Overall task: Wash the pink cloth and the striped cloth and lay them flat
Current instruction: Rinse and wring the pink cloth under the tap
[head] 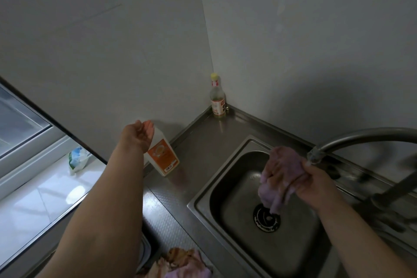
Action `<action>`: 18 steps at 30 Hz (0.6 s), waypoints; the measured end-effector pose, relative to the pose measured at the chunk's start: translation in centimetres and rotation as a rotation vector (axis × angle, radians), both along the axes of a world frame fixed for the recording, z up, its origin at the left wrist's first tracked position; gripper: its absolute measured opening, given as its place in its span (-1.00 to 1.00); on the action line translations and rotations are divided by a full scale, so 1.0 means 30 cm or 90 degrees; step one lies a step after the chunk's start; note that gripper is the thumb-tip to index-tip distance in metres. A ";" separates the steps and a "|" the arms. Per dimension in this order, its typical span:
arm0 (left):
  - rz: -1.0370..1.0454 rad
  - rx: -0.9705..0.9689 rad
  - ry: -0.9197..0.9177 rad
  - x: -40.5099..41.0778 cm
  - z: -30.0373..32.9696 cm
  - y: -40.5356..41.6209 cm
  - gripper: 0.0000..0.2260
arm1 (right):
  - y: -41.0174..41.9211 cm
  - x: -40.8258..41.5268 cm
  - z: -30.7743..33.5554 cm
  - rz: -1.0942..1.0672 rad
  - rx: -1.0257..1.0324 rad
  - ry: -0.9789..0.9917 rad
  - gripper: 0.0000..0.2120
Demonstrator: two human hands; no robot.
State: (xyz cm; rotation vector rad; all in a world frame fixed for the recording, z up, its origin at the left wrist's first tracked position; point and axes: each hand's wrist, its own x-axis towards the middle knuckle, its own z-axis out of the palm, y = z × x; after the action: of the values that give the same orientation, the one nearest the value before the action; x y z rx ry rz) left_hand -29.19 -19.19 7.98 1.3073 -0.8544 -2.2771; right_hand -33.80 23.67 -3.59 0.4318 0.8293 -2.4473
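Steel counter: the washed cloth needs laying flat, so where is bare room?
Bare steel counter lies between the white bottle and the corner glass bottle, behind the sink. Textured strip left of the sink is free farther back; its near end is crowded by the striped cloth.

Pink cloth (281, 178) hangs bunched over the sink (203, 196); striped cloth (180, 262), seemingly crumpled, lies nearer.

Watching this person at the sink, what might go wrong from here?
The left hand rests on top of the white detergent bottle, which stands tilted on the steel counter; it may tip or slide. The pink cloth, gripped by the right hand, hangs just over the open drain, so a corner might catch there. The striped cloth lies bunched near the counter's front edge and might slip off.
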 end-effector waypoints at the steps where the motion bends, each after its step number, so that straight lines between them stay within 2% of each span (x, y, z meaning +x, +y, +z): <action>1: -0.004 -0.004 -0.003 0.002 0.000 0.001 -0.86 | 0.004 -0.001 -0.005 -0.006 0.002 -0.004 -0.09; 4: -0.016 -0.026 -0.030 0.004 0.005 0.016 -0.86 | 0.015 0.003 -0.011 -0.004 0.027 -0.021 0.14; 6: -0.022 -0.056 -0.062 0.005 0.009 0.025 -0.84 | 0.019 0.007 -0.006 -0.001 0.034 -0.032 0.22; 8: -0.032 -0.095 -0.102 0.006 0.013 0.034 -0.81 | 0.027 0.016 0.004 -0.001 0.021 -0.043 0.22; 10: -0.040 -0.107 -0.127 0.007 0.021 0.053 -0.80 | 0.029 0.031 0.038 -0.002 0.020 -0.052 0.04; 13: -0.021 -0.057 -0.119 0.005 0.046 0.113 -0.71 | 0.026 0.052 0.124 -0.006 0.046 -0.065 -0.77; 14: -0.031 -0.049 -0.098 -0.005 0.053 0.146 -0.67 | 0.031 0.054 0.132 -0.008 0.048 -0.072 -0.80; 15: -0.051 -0.050 -0.073 -0.016 0.065 0.197 -0.62 | 0.038 0.059 0.140 -0.002 0.062 -0.076 -0.75; 18: -0.184 -0.093 -0.005 -0.049 0.035 0.425 -0.56 | 0.071 0.084 0.155 -0.003 0.065 -0.081 -0.70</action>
State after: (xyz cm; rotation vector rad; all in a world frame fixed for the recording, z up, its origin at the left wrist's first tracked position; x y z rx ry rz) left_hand -30.64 -6.43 9.04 1.1926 -1.2597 -2.3687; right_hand -31.29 25.80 1.06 0.6204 0.9020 -2.3611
